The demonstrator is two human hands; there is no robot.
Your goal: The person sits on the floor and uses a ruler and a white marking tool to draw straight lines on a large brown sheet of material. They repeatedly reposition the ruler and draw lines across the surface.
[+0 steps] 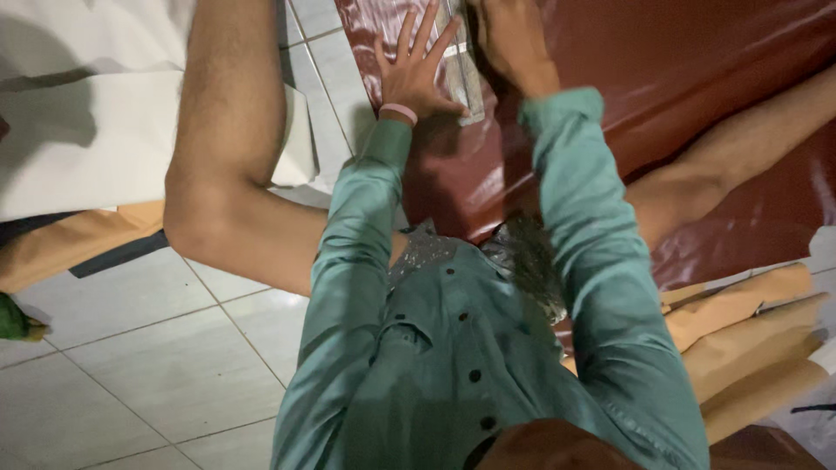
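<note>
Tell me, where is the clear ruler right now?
The clear ruler lies at the top centre of the head view on the dark red sheet, pressed flat between the left hand and right hand.

White sheet material [78, 113] lay left of the tan rolled sheets [749, 339], across pale floor tiles [131, 348]; possibly a green object [13, 318] at the left edge.

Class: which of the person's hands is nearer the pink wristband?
Left. The pink wristband circles the left hand's own wrist; the right hand lies apart, across the clear plastic ruler.
</note>
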